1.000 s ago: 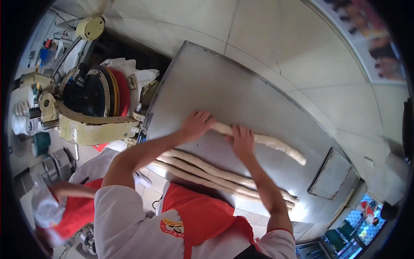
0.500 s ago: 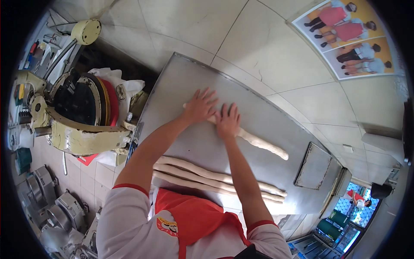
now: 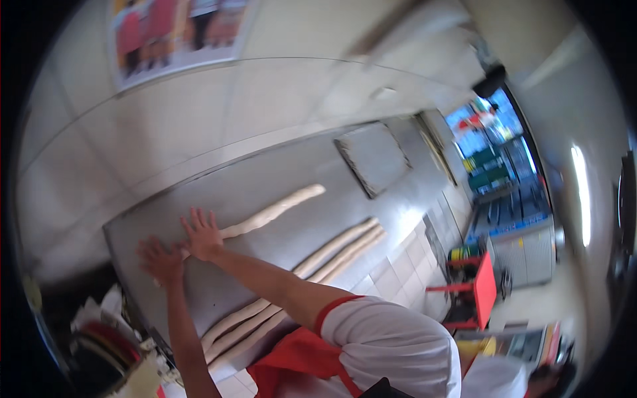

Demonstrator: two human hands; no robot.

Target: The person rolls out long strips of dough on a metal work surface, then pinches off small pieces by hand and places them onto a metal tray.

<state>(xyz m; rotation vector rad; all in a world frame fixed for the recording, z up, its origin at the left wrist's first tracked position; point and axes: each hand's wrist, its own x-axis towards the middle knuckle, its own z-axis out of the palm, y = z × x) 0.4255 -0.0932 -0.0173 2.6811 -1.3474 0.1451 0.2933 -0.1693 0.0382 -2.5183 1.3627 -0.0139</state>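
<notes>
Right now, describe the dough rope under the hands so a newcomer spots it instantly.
Start at the steel table along the tiled wall. The dough rope lies alone toward the wall, its near end under the right hand. Three other ropes lie bunched at the table's front edge.

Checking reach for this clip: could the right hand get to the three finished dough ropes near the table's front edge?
Probably yes. The right hand rests on the dough rope being rolled, and the three finished ropes lie nearer the body, with bare steel table between.

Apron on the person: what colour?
Red apron, over a white shirt; the head view shows it.
</notes>
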